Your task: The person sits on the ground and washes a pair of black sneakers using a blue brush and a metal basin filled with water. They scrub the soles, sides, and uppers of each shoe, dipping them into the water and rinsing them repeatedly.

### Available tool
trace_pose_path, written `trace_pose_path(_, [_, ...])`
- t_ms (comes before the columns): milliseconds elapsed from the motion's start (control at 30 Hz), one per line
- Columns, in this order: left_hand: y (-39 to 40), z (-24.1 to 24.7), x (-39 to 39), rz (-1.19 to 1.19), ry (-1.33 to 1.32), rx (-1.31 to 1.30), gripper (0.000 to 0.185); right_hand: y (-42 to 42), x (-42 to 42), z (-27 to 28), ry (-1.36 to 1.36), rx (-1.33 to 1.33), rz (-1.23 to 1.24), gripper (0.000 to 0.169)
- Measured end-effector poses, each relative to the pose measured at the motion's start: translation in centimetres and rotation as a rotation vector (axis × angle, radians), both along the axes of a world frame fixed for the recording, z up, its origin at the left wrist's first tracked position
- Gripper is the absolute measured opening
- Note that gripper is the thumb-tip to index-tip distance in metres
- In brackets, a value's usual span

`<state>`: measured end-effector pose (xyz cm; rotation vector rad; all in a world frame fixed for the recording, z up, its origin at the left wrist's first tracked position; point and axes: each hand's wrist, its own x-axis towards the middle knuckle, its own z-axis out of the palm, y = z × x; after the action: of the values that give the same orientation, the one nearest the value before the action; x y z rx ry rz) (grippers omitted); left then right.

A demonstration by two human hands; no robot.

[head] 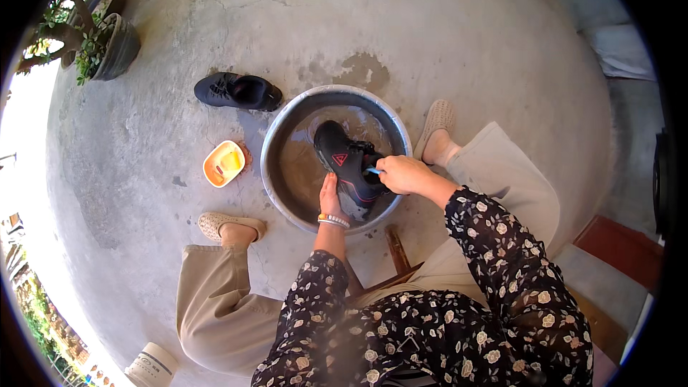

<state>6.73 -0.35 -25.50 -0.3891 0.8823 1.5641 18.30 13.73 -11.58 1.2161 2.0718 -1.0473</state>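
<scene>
A metal basin (269,172) of murky water stands on the concrete floor before me. Over the water lies a black shoe (349,169) with red trim, toe pointing up and left. My left hand (330,196) supports the shoe's side from the lower left. In my right hand (403,173) is a blue-handled tool (374,171), probably a brush, reaching into the shoe's opening; its working end is hidden. A second black shoe (236,91) rests on the floor beyond the basin's upper left rim. Left of the basin, an orange-and-white dish (206,172) holds a yellow block, perhaps soap.
My feet in beige clogs (215,226) are either side of the basin, with part of a wooden stool (396,250) below it. Potted plants (115,48) stand at the upper left, a white bucket (153,368) at the lower left. Wet patches (365,70) mark the floor.
</scene>
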Motion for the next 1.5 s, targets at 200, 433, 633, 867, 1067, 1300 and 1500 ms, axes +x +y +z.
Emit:
trace_pose_path(200, [0.4, 0.5, 0.2, -0.106, -0.094, 0.069, 0.037, -0.1, -2.4, -3.6, 0.056, 0.134, -0.163, 0.028])
trace_pose_path(433, [0.5, 1.1, -0.6, -0.052, -0.127, 0.059, 0.042, 1.1, -4.9, -3.3, -0.010, 0.217, -0.167, 0.028])
trace_pose_path(633, [-1.6, -1.7, -3.0, -0.034, 0.025, 0.014, 0.038, 1.5, 2.0, 3.6, 0.190, -0.390, -0.151, 0.018])
trace_pose_path(867, [-0.4, -0.9, -1.5, -0.008, -0.145, 0.089, 0.039, -0.7, -3.4, -4.1, 0.015, 0.063, -0.319, 0.027])
trace_pose_path(1067, [0.1, -1.7, -2.2, 0.010, 0.000, 0.005, 0.037, 0.6, -2.1, -6.8, 0.347, -0.099, -0.394, 0.023])
trace_pose_path(1300, [-1.2, -2.5, -3.3, -0.045, 0.055, 0.001, 0.034, -1.1, 3.3, 1.7, 0.229, -0.259, -0.183, 0.022])
trace_pose_path(1500, [0.6, 2.1, -2.4, -0.005, -0.110, -0.016, 0.034, -0.3, -3.3, -4.9, 0.051, 0.062, -0.322, 0.025])
